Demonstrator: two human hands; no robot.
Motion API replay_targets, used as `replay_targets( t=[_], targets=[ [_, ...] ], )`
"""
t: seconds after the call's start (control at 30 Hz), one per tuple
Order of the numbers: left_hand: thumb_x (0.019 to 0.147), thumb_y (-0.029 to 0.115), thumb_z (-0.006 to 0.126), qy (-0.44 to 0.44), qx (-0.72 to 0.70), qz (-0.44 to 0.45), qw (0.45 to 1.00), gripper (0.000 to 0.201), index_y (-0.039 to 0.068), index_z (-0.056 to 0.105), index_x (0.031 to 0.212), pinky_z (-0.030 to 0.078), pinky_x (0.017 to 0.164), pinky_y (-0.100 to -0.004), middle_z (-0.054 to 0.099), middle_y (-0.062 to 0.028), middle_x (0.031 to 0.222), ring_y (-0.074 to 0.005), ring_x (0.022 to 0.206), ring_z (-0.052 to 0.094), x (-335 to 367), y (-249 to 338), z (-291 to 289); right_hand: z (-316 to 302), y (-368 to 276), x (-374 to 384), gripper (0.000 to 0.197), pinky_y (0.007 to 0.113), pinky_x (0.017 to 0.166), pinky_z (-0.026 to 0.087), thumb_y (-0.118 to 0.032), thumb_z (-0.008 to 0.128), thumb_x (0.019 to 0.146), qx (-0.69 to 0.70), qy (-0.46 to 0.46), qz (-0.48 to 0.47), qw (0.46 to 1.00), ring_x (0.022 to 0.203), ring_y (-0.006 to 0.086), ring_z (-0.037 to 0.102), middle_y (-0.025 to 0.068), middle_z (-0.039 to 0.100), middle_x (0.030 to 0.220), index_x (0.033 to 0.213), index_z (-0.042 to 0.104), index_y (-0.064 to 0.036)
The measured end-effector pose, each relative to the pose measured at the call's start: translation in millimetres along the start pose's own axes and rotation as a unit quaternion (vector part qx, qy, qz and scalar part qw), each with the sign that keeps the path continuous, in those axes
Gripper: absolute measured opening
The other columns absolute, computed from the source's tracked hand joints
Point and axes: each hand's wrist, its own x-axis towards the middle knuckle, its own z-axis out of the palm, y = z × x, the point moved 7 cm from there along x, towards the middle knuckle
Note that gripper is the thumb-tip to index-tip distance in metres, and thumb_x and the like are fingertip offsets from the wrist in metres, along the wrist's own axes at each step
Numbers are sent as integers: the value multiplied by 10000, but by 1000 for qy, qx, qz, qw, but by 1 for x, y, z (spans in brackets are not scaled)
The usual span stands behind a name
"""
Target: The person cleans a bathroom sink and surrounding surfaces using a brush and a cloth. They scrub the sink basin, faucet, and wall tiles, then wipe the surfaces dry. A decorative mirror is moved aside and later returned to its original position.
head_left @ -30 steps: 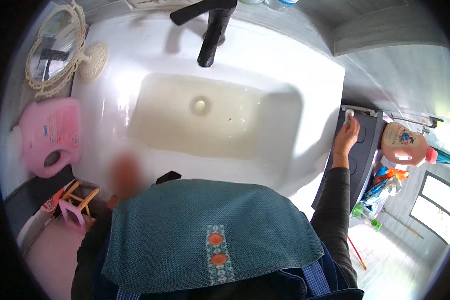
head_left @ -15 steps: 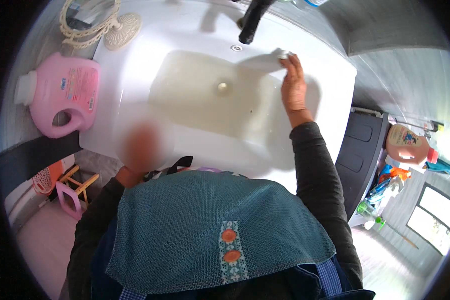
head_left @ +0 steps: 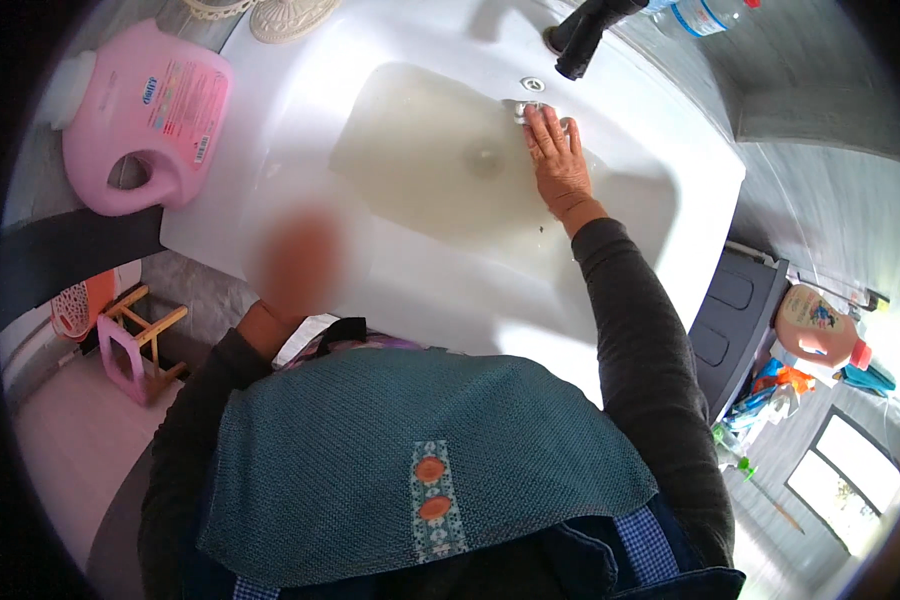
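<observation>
My right hand (head_left: pixel 558 165) reaches across the white sink (head_left: pixel 440 265) to its far inner wall, just below the round overflow hole (head_left: pixel 533 85). Its fingers press a small whitish pad (head_left: pixel 521 112) against the wall at the water's edge. Whether the pad is cloth or sponge, I cannot make out. Shallow cloudy water (head_left: pixel 410 165) covers the basin floor, and the round drain (head_left: pixel 485 160) shows dimly through it. At the sink's near left edge is my left hand (head_left: pixel 300 262), smeared so that its fingers cannot be made out.
A black faucet (head_left: pixel 590 38) rises behind the basin. To the left stands a pink detergent jug (head_left: pixel 145 115), near an ornate cream stand (head_left: pixel 288 15). A clear bottle (head_left: pixel 698 17) is at the back. On the right are a dark ridged panel (head_left: pixel 720 310) and a peach jug (head_left: pixel 815 325).
My right hand has moved left along the far wall with the pad, down to the waterline. The view has shifted and turned slightly. My left hand stays by the near edge.
</observation>
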Motion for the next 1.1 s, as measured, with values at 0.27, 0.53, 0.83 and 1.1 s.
replay_targets(
  t=[0.27,0.53,0.83,1.1],
  targets=[
    [901,208,504,-17,-56,-19,998,462,9,434,1312,358,1025,-420,476,-150,1310,-282,1228,446,-5,-1,9,5,2,-15,408,356,981,435,30,526,787,180,-119,2,976,1189,281,467,97,502,1284,1166,589,-106],
    [932,245,476,-37,-80,-33,996,491,27,378,1361,329,1055,-411,429,-136,1367,-269,1270,402,-11,-7,25,-89,88,21,445,365,979,432,49,548,771,146,88,72,983,1124,309,521,114,511,1278,1161,604,-156],
    [952,282,461,-60,-125,-66,988,511,41,350,1388,315,1071,-401,406,-123,1399,-258,1293,378,-23,-12,42,-58,92,-71,381,376,1112,298,-8,426,923,-16,1,26,1000,1366,244,297,75,312,1479,1282,501,-108],
    [879,264,516,-32,-50,-12,998,514,28,433,1328,351,1029,-431,453,-163,1337,-294,1246,426,1,-4,6,-71,46,-33,344,363,909,466,20,556,775,151,-3,-69,986,1037,281,539,89,536,1189,1118,578,10]
  ],
)
